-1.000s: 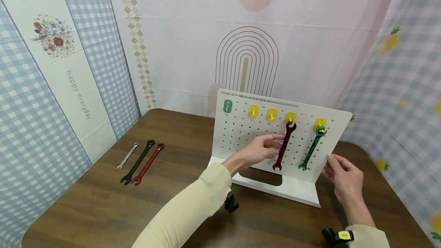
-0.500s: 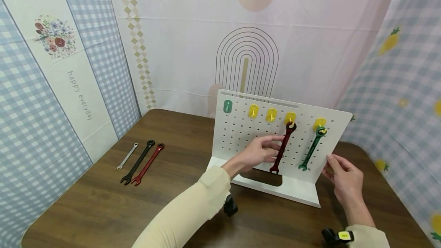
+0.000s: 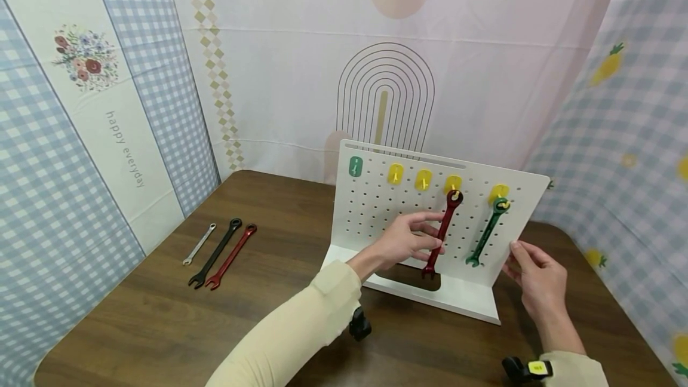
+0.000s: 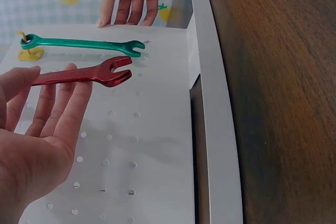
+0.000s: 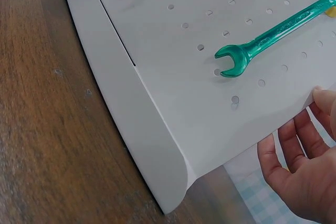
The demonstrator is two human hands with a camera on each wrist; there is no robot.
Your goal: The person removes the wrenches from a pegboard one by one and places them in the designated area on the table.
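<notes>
A dark red combination wrench (image 3: 448, 217) hangs with its ring end at a yellow hook (image 3: 452, 183) on a white pegboard (image 3: 376, 211). My left hand (image 3: 403, 236) pinches its shank, thumb in front and fingers behind. The left wrist view shows the wrench's open-end jaw (image 4: 113, 72) tipped out from the board. A green wrench (image 3: 486, 233) hangs from another yellow hook (image 3: 498, 192) to the right. At the board's right edge, my right hand (image 3: 540, 279) pinches it between thumb and fingers; in the right wrist view the fingertips partly go behind it.
To the left on the brown table (image 3: 290, 214) lie a small silver wrench (image 3: 199, 245), a black wrench (image 3: 216, 254) and a bright red wrench (image 3: 232, 255). Two yellow hooks (image 3: 395, 174) and a green hook (image 3: 355, 166) on the board hold nothing. Patterned curtains (image 3: 285, 76) surround the table.
The dark red wrench's lower end has swung down and slightly left, out from the board. My left thumb has come across its front. My right hand has stayed at the board's edge.
</notes>
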